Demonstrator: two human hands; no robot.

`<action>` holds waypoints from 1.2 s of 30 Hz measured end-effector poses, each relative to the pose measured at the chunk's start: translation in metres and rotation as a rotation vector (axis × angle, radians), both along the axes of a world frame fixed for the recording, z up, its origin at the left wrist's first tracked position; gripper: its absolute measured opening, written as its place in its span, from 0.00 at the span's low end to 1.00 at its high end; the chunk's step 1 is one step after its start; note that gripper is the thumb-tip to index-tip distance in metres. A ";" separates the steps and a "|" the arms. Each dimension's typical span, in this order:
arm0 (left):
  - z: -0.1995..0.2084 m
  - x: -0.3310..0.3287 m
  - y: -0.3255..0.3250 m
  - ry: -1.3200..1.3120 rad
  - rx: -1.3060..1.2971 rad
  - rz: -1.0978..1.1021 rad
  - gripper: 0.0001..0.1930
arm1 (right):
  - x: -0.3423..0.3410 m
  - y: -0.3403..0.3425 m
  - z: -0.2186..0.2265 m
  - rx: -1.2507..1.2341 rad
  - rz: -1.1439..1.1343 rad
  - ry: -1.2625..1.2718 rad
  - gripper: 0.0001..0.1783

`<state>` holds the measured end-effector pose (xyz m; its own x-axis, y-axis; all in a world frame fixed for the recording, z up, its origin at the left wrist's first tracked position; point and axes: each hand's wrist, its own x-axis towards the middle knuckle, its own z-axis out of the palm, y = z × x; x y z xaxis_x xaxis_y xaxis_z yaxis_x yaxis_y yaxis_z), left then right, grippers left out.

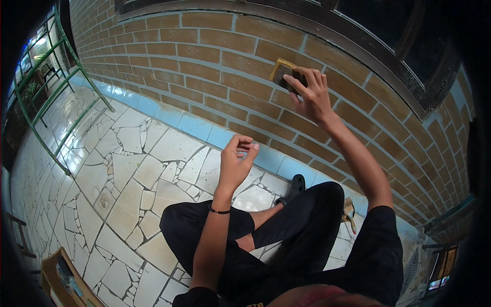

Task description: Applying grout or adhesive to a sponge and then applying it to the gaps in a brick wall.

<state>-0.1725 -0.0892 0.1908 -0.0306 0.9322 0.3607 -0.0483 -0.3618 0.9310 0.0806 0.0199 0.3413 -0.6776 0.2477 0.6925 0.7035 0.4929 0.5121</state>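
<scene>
So the rectangular block with a dark face and yellow edges (pixel 280 75) is sitting up in the upper middle of the frame, looking flat or nearly flat against the brown brick-patterned wall with pale blue-grey joints (pixel 212 38). The bare right hand (pixel 312 93) is gripping it from its right side, fingers closed partway, a fingertip lying on the dark face. Honestly, most of the left end is going unsupported, so I'd worry about it tipping or slipping if pressure goes uneven. If it drops, the light blue tile skirting (pixel 193 125) is waiting below. Knuckles could be scraping the joints too, and swinging too high might mean bumping the dark wooden window frame (pixel 353 51) at upper right. The bare left hand (pixel 237 162), mid-frame, is hanging loosely curled, half open, nothing showing in it, so it isn't backing anything up. Lower right, a wooden-handled brush (pixel 349 211) is lying right by the black-trousered knee (pixel 327 197); shifting that leg carelessly could be knocking it.
</scene>
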 end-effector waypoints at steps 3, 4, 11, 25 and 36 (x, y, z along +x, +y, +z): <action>0.006 0.010 -0.003 0.162 0.229 0.205 0.15 | -0.024 -0.026 -0.013 -0.067 0.111 0.441 0.39; 0.010 0.014 -0.005 0.302 0.431 0.377 0.16 | -0.033 -0.034 -0.022 -0.063 0.106 0.443 0.39; -0.013 0.056 -0.009 0.541 0.643 0.571 0.45 | -0.103 -0.080 -0.116 -0.663 0.378 1.447 0.50; -0.080 0.073 0.011 0.742 0.837 0.867 0.25 | -0.097 -0.123 -0.190 -0.779 0.546 1.891 0.47; -0.013 0.054 0.011 0.680 0.799 0.937 0.39 | -0.090 -0.145 -0.150 -0.522 0.513 1.226 0.37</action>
